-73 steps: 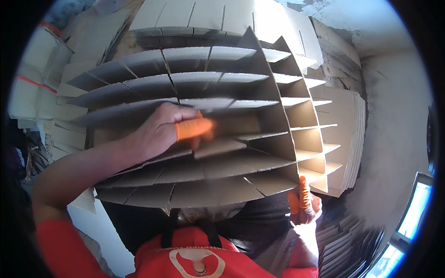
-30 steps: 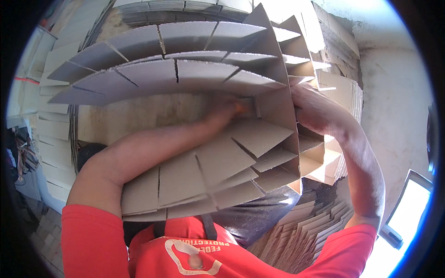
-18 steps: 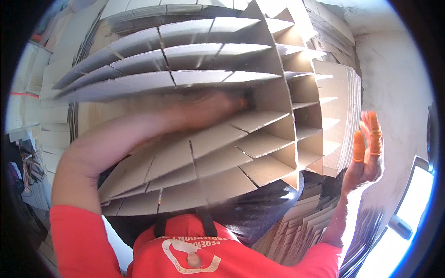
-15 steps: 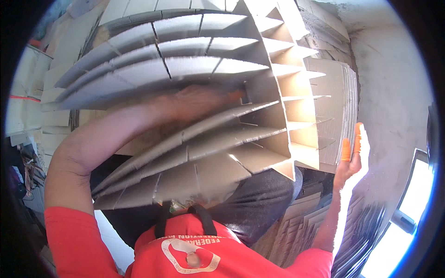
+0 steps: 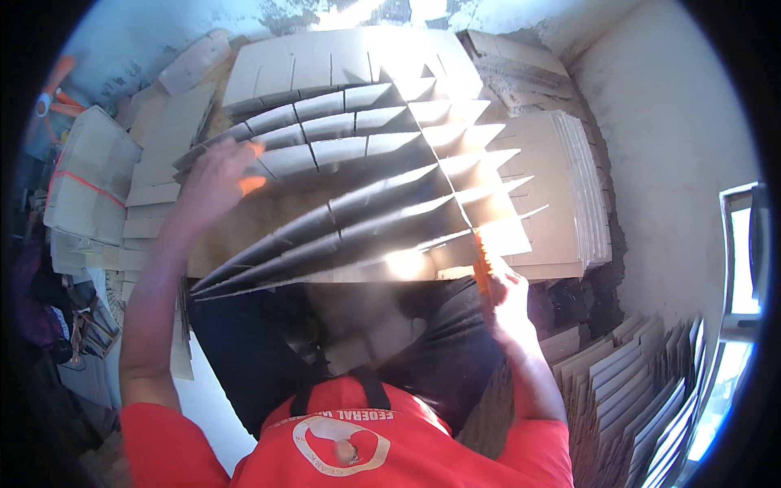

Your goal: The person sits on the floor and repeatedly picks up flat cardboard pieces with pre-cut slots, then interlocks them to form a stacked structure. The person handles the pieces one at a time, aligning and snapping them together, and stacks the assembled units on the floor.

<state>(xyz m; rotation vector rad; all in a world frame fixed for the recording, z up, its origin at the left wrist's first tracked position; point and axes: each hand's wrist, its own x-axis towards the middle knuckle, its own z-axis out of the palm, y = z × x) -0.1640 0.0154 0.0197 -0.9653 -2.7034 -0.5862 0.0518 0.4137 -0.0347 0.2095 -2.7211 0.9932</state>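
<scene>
Here, the slotted cardboard divider, toward twelve o'clock, is gripped at four o'clock by the right hand; whether the blurred left hand, at ten o'clock, is closed cannot be told.

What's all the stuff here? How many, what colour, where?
Cardboard grid: one, brownish, centre.
Slotted cardboard stack: one, pale, behind the grid.
Large cardboard stack: one, tan, right.
Cardboard sheets: several, tan, left.
Strapped bundle: one, pale with red strap, far left.
Fan: one, orange, upper left.
Standing cardboard pieces: many, brown, lower right.
Framed opening: one, bright, right edge.
Walls: two, pale, back and right.
Shirt: one, red, bottom.
Trousers: one pair, dark, lower middle.
Left hand: one, orange finger covers, at the grid's far left.
Right hand: one, orange finger covers, at the grid's near right corner.
</scene>
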